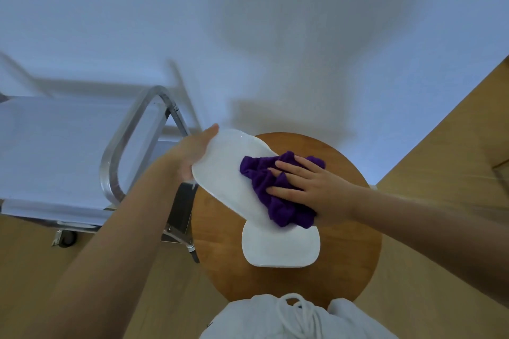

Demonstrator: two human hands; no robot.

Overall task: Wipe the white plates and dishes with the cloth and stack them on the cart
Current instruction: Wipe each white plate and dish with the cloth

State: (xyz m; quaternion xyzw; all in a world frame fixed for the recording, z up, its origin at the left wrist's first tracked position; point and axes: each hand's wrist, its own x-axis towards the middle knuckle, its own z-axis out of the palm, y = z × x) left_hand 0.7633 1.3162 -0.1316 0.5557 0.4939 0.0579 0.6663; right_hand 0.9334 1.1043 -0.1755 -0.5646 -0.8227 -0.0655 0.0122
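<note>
My left hand (pixel 194 155) cups far edge of long white oval dish (pixel 230 173), tilted over round wooden table (pixel 341 270). My right hand (pixel 311 187), fingers spread, presses crumpled purple cloth (pixel 271 191) onto dish. Square white plate (pixel 281 249) lies beneath. Steel cart (pixel 129 140) left.

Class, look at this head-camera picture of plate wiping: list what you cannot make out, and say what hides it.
- Left hand fingers: behind the long plate, head view.
- Plate surface under the purple cloth: covered by cloth and right hand.
- Far edge of the square plate: overlapped by the long plate.
- Cart: cut off by the left edge, blurred.
</note>
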